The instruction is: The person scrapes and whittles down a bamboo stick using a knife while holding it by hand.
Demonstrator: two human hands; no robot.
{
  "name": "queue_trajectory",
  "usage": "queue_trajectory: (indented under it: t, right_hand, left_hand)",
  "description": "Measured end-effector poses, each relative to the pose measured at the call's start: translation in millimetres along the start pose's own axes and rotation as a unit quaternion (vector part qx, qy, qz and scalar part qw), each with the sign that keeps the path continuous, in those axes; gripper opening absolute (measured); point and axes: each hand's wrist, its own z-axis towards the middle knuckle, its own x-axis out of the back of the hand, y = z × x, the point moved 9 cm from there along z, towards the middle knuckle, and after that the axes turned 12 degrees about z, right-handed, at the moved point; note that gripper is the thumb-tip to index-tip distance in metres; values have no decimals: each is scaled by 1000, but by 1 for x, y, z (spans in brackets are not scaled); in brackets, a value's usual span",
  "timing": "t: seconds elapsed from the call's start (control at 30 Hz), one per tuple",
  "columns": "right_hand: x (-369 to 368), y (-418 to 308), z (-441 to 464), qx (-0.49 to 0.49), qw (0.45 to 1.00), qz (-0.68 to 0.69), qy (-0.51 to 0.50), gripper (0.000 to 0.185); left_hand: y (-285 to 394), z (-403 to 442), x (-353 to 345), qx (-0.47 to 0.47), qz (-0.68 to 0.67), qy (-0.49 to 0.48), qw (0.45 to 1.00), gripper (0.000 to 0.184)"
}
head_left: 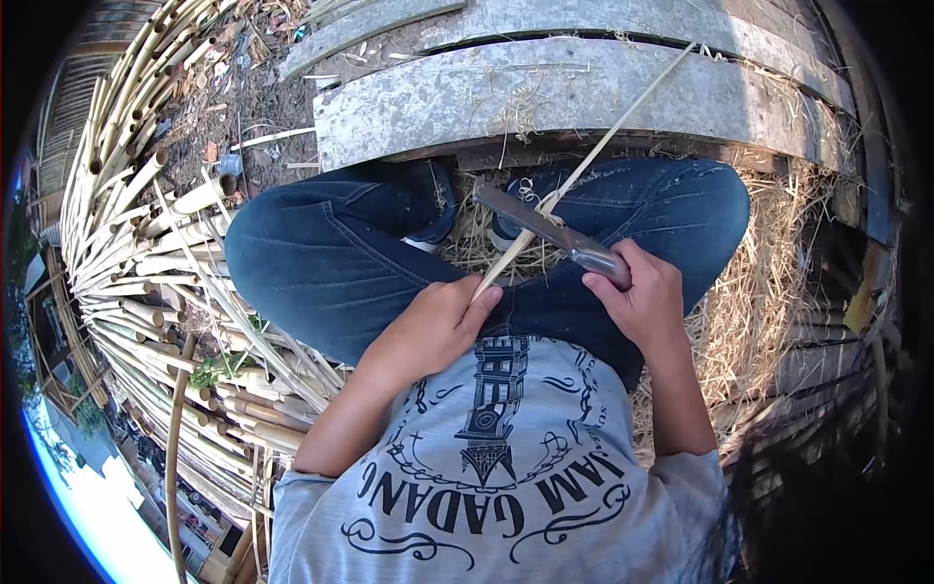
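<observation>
My left hand (438, 326) is closed around the near end of a long, thin bamboo strip (623, 122). The strip slants away from me to the upper right, its far end over the wooden planks. My right hand (642, 292) grips the handle of a knife (520, 212) with a broad, dark blade. That blade lies across the strip, touching or nearly touching it, a little beyond my left hand. Thin curled shavings (551, 204) cling to the strip beside the blade. Both hands are above my crossed legs in blue jeans (311, 258).
Weathered planks (409, 112) lie in front of my feet, with a few shavings on them. Many cut bamboo poles (126, 263) are stacked at my left. A thick heap of straw-like shavings (754, 292) covers the ground at my right.
</observation>
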Motion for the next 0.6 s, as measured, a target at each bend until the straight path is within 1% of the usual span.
queue_trajectory:
  t: [0.07, 0.2, 0.3, 0.37, 0.43, 0.5, 0.6]
  right_hand:
    - [-1, 0, 1, 2, 1000, 5, -15, 44]
    - [10, 4, -1, 29, 1000, 7, -1, 46]
    - [26, 16, -8, 20, 1000, 2, 4, 49]
    - [41, 24, -14, -19, 999, -8, 31, 52]
    - [52, 21, -17, -9, 999, -29, 41, 54]
    - [56, 13, -20, 6, 997, -70, 16, 54]
    - [59, 13, -24, -20, 996, -85, 7, 52]
  left_hand:
    - [-2, -2, -4, 0, -36, -30, 999, 30]
    - [-4, -4, -3, 7, -69, -20, 997, 30]
    - [-8, -4, -2, 31, -78, -28, 996, 31]
    - [-11, -3, -2, 69, -60, -54, 994, 35]
    - [-13, -2, -2, 72, -72, -52, 993, 36]
    - [-14, -2, -3, 75, -82, -53, 992, 37]
    - [-13, -1, 0, 71, -86, -40, 993, 38]
